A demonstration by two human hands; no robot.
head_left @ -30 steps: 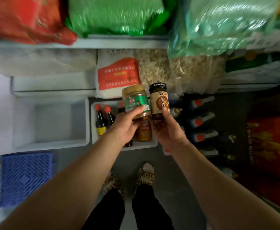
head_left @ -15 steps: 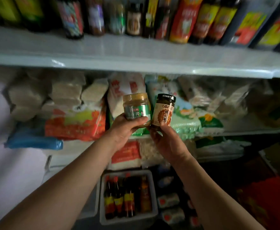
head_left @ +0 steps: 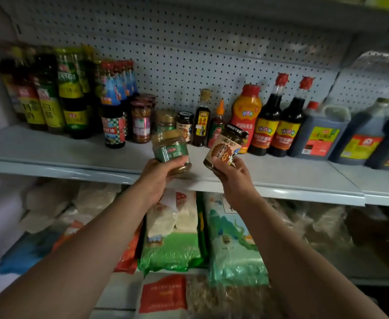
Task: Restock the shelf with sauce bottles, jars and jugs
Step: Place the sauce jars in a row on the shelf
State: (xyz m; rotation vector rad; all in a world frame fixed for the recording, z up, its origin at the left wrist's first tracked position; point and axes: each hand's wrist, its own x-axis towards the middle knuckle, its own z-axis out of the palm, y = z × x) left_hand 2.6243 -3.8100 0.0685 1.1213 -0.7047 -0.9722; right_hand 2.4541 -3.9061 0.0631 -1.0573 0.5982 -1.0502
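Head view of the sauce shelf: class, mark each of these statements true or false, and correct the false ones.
1. The left hand holds a green-labelled jar. True.
2. The right hand is empty. False: its fingers grip a dark-lidded jar.
3. Both held jars already stand on the shelf. False: they are held above its front edge.
4. Red-capped dark bottles stand on the right part of the shelf. True.
5. The shelf's back panel is solid glass. False: it is perforated board.
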